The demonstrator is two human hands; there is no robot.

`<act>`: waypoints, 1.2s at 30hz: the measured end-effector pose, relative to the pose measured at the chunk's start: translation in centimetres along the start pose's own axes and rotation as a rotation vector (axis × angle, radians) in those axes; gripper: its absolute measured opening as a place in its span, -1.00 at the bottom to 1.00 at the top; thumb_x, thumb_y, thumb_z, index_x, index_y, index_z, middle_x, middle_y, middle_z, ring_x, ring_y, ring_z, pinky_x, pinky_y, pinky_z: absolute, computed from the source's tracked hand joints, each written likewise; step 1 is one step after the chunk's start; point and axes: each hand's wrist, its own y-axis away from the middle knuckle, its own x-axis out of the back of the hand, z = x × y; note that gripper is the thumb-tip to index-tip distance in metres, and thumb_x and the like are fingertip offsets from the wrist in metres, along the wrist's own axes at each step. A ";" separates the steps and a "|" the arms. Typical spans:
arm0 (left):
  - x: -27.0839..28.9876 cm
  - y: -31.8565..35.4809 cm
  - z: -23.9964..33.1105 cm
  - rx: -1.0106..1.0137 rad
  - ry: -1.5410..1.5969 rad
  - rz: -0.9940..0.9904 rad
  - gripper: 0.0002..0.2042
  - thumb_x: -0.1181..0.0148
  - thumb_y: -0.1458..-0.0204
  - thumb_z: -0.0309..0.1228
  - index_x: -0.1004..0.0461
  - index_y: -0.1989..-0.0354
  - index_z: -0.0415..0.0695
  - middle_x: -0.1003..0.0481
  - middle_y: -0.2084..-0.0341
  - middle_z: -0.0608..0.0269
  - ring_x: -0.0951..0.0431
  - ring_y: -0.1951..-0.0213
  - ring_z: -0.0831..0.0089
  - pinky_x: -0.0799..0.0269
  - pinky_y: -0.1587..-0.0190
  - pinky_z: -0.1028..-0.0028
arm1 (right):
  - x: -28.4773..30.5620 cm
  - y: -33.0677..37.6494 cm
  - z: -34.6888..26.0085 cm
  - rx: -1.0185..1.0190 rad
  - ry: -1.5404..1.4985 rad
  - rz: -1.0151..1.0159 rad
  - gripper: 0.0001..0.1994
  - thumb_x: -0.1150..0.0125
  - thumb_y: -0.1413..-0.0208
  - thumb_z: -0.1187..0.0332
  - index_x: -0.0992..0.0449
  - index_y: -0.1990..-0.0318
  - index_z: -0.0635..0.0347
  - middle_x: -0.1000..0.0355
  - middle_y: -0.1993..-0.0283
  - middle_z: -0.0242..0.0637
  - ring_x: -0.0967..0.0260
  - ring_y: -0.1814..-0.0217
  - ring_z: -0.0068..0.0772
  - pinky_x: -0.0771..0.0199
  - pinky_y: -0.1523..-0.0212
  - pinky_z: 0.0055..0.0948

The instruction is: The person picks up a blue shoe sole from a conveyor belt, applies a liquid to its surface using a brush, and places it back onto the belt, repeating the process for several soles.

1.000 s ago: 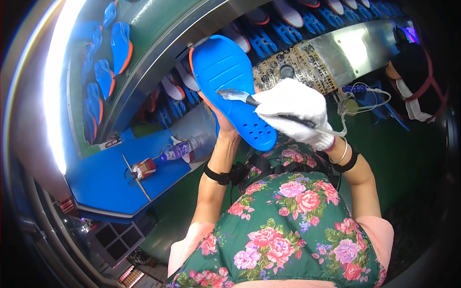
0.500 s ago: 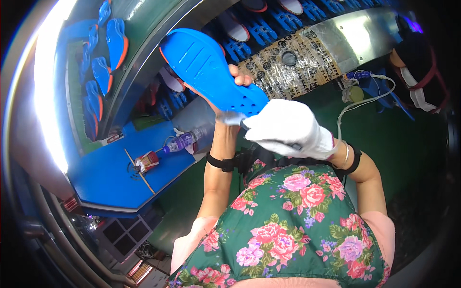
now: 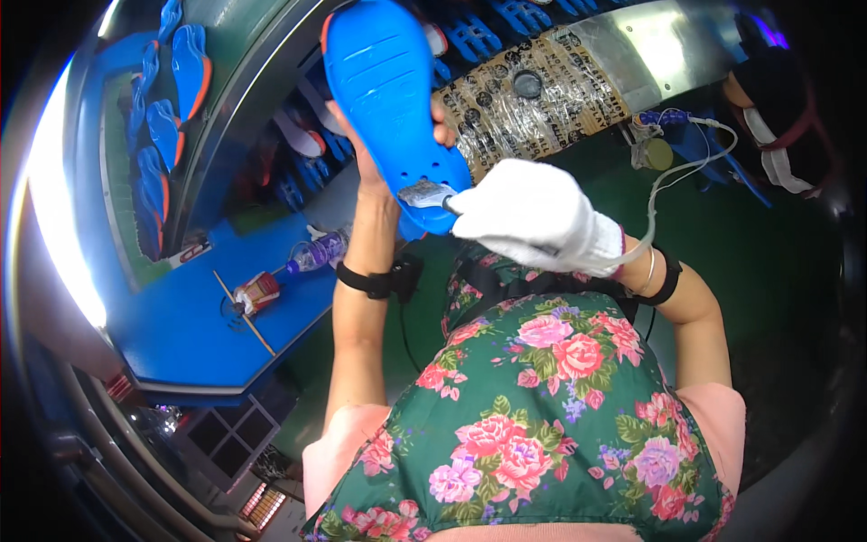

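Observation:
A blue shoe sole (image 3: pixel 384 99) with an orange edge is held up at centre-left, its grooved face toward me. My left hand (image 3: pixel 368 167) grips it from behind, with fingertips curled over its right edge and the palm side at its left. In a white glove, my right hand (image 3: pixel 528 215) closes around the dark handle of a flat brush (image 3: pixel 424 193). The brush's greyish bristles lie over the lower end of the sole, just below its small round holes. Most of the handle is hidden in the glove.
More blue soles (image 3: pixel 190 72) stand along the rack at left. A tape-wrapped metal panel (image 3: pixel 533 117) curves behind my hands. On the blue table (image 3: pixel 181 339) are a purple-labelled bottle (image 3: pixel 316 255) and a reddish container (image 3: pixel 257 294) with a stick. A pale hose (image 3: pixel 652 212) hangs beside my right wrist.
The sole has turned more upright and shifted up and left with my left hand. The brush, blurred beside the sole's lower edge before, now rests over its face; my right hand moved slightly left.

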 end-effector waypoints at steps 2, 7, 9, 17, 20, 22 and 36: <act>0.6 -0.3 0.7 0.177 -0.037 -0.006 0.17 0.33 0.08 0.70 -0.27 -0.32 -0.23 -0.57 0.18 -0.16 -0.65 0.29 0.09 -0.64 0.23 0.13 | -0.4 0.4 -1.0 -0.033 -0.035 -0.105 -0.65 -0.50 0.06 0.50 -0.69 0.05 0.08 -0.66 0.07 -0.26 -0.59 0.23 -0.22 -0.61 0.21 -0.29; 0.5 -1.0 1.0 0.295 0.027 -0.080 0.21 0.33 0.09 0.69 -0.19 -0.42 -0.23 -0.57 0.14 -0.21 -0.67 0.26 0.01 -0.67 0.23 0.12 | 0.7 -0.8 0.2 -0.050 -0.167 -0.053 -0.70 -0.50 0.06 0.51 -0.70 0.11 0.06 -0.66 0.10 -0.28 -0.58 0.23 -0.22 -0.58 0.24 -0.33; 0.2 -1.3 1.9 0.378 -0.100 0.097 0.21 0.35 0.09 0.69 -0.19 -0.42 -0.23 -0.58 0.14 -0.20 -0.67 0.25 -0.01 -0.67 0.22 0.11 | 0.6 -0.9 0.2 -0.089 -0.163 -0.109 -0.72 -0.50 0.07 0.53 -0.70 0.15 0.08 -0.66 0.12 -0.27 -0.58 0.24 -0.21 -0.58 0.24 -0.32; -2.6 -9.9 7.9 -0.077 0.072 -0.415 -0.36 0.16 -0.34 0.09 -0.33 -0.30 -0.23 -0.49 -0.07 -0.04 -0.49 -0.07 0.04 -0.39 -0.24 0.03 | 4.3 -4.3 0.5 -0.832 -1.004 0.421 -0.83 -0.35 -0.12 0.55 -0.69 0.12 0.34 -0.66 0.12 -0.20 -0.57 0.19 -0.49 -0.56 0.14 -0.52; -4.6 -12.3 11.0 -0.279 0.322 -0.283 -0.40 0.18 -0.35 -0.01 -0.31 -0.35 -0.23 -0.44 -0.25 -0.03 -0.37 -0.29 -0.02 -0.12 -0.46 -0.02 | 4.2 -5.8 3.3 -0.777 -1.244 0.636 -0.79 -0.30 -0.19 0.53 -0.62 0.03 0.36 -0.62 -0.01 -0.13 -0.56 0.14 -0.44 -0.54 0.14 -0.53; -3.4 -12.6 12.0 -0.236 0.527 -0.508 -0.38 0.25 -0.36 -0.04 -0.18 -0.46 -0.21 -0.22 -0.46 0.01 -0.10 -0.49 -0.05 0.25 -0.57 -0.02 | 3.5 -7.4 3.9 -0.820 -1.347 0.775 -0.77 -0.23 -0.23 0.58 -0.55 -0.02 0.40 -0.55 -0.05 -0.04 -0.49 0.14 -0.41 -0.53 0.16 -0.60; -5.2 0.2 -3.6 -0.101 0.580 -0.136 0.05 -0.34 0.07 0.15 -0.01 -0.54 -0.12 -0.20 -0.40 -0.19 -0.37 -0.31 -0.19 -0.22 -0.37 -0.28 | 4.5 -8.2 0.8 -0.639 -0.707 0.488 -0.81 -0.33 -0.17 0.56 -0.67 0.07 0.36 -0.65 0.08 -0.16 -0.62 0.11 -0.43 -0.62 0.04 -0.50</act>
